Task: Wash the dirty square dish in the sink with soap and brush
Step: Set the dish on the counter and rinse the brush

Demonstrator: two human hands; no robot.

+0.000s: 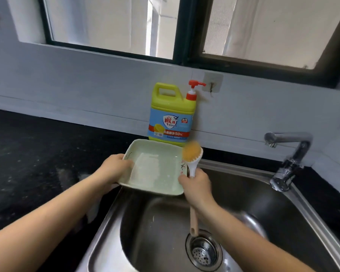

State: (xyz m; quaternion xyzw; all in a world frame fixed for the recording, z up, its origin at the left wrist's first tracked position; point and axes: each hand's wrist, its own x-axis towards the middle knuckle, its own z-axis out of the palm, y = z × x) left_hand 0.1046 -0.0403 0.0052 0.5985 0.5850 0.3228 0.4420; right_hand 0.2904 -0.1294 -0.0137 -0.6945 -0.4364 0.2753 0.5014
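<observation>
Over the sink point(253, 203), the square dish point(145, 169) tilts between both grips. It looks stiff, glazed, likely soap-slick and breakable, so it is best held at the rim. The left grip point(114, 169) curls round its near-left rim. The right grip point(197, 185) clasps the brush point(192, 154) just right of the dish.

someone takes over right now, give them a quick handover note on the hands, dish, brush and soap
Left hand grips the square dish by its left edge, over the sink's left rim.
Right hand grips the brush handle; its bristle head is at the dish's far right corner, blurred.
Soap bottle stands on the counter behind the sink.
Whitish film on the dish floor, likely suds; no water seen at the tap.
Left: finish scrubbing, rinse.
</observation>
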